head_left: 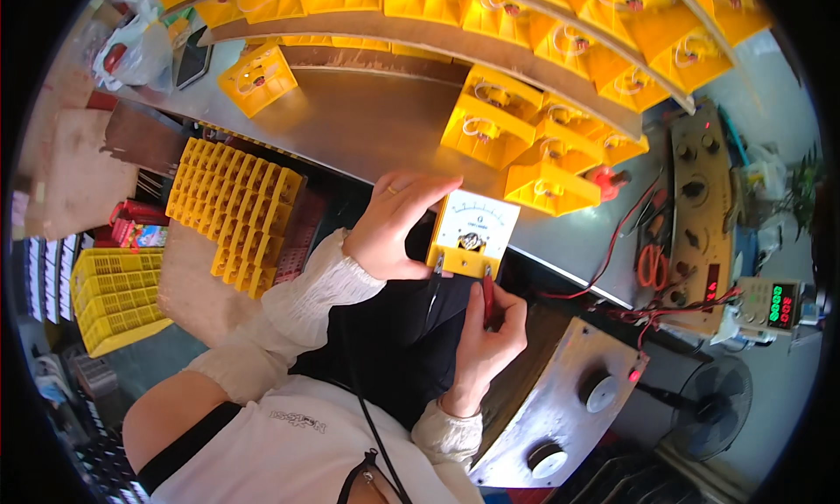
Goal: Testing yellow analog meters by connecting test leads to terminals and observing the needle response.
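My left hand (398,224) grips the left side of a yellow analog panel meter (475,224) with a white dial, its fingers by the top corner and its thumb low by the bottom corner. A black test clip (436,276) touches the meter's lower left, next to that thumb. My right hand (494,336) pinches a red test clip (488,296), whose tip meets the meter's lower right edge. The meter is held above my lap, dial facing up.
Yellow meter housings (490,119) stand on the metal bench, and more fill the shelf above. Stacked yellow housings (236,206) lie at left near a yellow crate (118,294). At right are a knobbed instrument (696,198), red wires, a metal control box (569,416) and a fan (713,403).
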Available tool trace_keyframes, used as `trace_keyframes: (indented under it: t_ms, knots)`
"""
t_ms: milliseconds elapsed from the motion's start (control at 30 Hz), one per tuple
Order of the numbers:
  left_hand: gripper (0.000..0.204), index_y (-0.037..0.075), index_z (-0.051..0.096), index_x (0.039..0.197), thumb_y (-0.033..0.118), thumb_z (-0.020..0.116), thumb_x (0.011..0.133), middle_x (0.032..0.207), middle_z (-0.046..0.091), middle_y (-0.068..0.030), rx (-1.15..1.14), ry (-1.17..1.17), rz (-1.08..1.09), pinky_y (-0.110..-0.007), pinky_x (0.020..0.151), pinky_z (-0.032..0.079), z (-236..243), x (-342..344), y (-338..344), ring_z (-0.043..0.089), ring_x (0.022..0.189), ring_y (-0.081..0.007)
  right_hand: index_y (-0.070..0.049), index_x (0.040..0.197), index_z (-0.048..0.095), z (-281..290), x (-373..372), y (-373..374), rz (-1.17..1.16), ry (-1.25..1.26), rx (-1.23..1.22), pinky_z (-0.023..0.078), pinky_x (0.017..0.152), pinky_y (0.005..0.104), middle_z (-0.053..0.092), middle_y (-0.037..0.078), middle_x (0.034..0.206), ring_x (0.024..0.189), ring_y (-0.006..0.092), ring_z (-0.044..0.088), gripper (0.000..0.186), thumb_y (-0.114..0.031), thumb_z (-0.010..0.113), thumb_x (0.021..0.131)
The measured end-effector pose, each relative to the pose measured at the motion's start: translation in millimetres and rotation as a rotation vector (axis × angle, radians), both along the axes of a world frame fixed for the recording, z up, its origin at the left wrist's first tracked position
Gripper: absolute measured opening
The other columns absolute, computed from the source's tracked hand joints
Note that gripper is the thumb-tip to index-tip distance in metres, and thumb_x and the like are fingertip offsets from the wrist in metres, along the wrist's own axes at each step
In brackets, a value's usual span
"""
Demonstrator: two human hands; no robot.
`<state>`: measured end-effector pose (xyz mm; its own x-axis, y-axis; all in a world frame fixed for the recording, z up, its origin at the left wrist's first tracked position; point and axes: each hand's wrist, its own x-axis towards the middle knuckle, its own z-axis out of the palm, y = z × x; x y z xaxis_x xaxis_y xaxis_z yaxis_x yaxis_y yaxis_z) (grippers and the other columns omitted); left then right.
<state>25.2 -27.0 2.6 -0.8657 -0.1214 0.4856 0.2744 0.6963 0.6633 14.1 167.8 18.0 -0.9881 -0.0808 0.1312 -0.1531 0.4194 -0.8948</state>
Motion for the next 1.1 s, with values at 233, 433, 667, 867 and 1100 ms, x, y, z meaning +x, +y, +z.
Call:
trace_keyframes:
  t_ms: [233,433,667,867,1100]
  knots:
    - [0.099,0.003,0.043,0.137,0.029,0.090,0.054,0.127,0.053,-0.0163,0.043,0.142,0.228,-0.048,0.103,0.038,-10,16,5,0.050,0.118,-0.0389,0.003,0.105,0.057,7,32,22,-0.084,-0.122,-0.213,0.048,0.059,0.0196,0.067,0.010,0.087,0.068,0.0088,0.058,0.015,-0.009,0.061,0.096]
    - [0.082,0.000,0.051,0.130,0.025,0.086,0.060,0.120,0.052,-0.0184,-0.015,0.345,0.495,-0.047,0.098,0.044,-24,64,12,0.052,0.114,-0.0374,0.004,0.096,0.065,5,48,-33,0.275,0.154,0.168,0.047,0.061,0.0218,0.066,0.007,0.084,0.073,0.0098,0.057,0.019,-0.007,0.076,0.086]
    - [0.064,0.001,0.038,0.143,0.030,0.067,0.093,0.125,0.059,-0.0155,0.711,0.277,1.403,-0.035,0.088,0.050,-103,274,-176,0.059,0.108,-0.0238,0.003,0.096,0.068,-29,21,7,0.511,-0.008,0.243,0.039,0.049,0.0208,0.061,0.002,0.067,0.054,0.0067,0.049,0.013,-0.008,0.071,0.090]
    - [0.056,-0.005,0.048,0.136,0.038,0.052,0.100,0.117,0.064,-0.0179,-0.097,-0.919,1.687,-0.036,0.088,0.049,-202,365,-163,0.061,0.099,-0.0253,0.003,0.097,0.070,-25,2,25,0.415,0.167,0.436,0.037,0.045,0.0232,0.061,0.004,0.067,0.052,0.0077,0.047,0.018,-0.015,0.069,0.093]
    - [0.051,-0.002,0.054,0.130,0.037,0.037,0.103,0.110,0.066,-0.0226,0.868,-0.256,1.689,-0.045,0.087,0.049,-350,420,-199,0.063,0.097,-0.0318,0.004,0.097,0.070,-26,15,25,0.409,0.084,0.389,0.041,0.047,0.0231,0.063,0.005,0.069,0.055,0.0077,0.051,0.018,-0.013,0.070,0.091]
